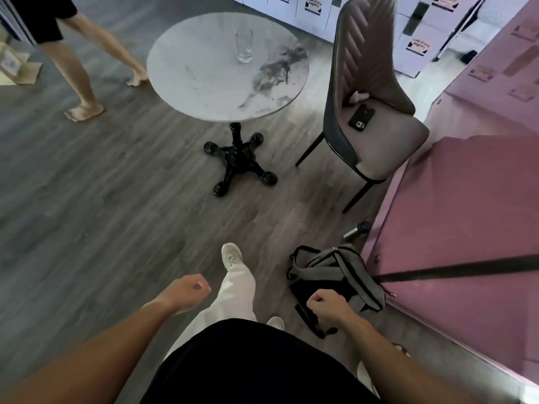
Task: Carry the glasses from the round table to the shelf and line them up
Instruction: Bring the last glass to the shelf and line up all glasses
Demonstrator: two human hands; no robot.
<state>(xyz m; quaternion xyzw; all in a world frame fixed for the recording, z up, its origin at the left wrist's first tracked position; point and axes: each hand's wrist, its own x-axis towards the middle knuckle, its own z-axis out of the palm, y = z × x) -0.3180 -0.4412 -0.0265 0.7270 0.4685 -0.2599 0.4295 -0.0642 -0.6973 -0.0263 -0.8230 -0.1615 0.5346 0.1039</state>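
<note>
One tall clear glass stands upright on the round marble table, toward its far side. The table rests on a black four-footed pedestal. My left hand hangs low at the bottom centre, fingers loosely curled with nothing in them. My right hand is a loose fist, also holding nothing. Both hands are well short of the table, over the wooden floor. No shelf is visible.
A grey chair with a phone on its seat stands right of the table. A grey backpack lies on the floor by a pink counter. A barefoot person's legs are left of the table.
</note>
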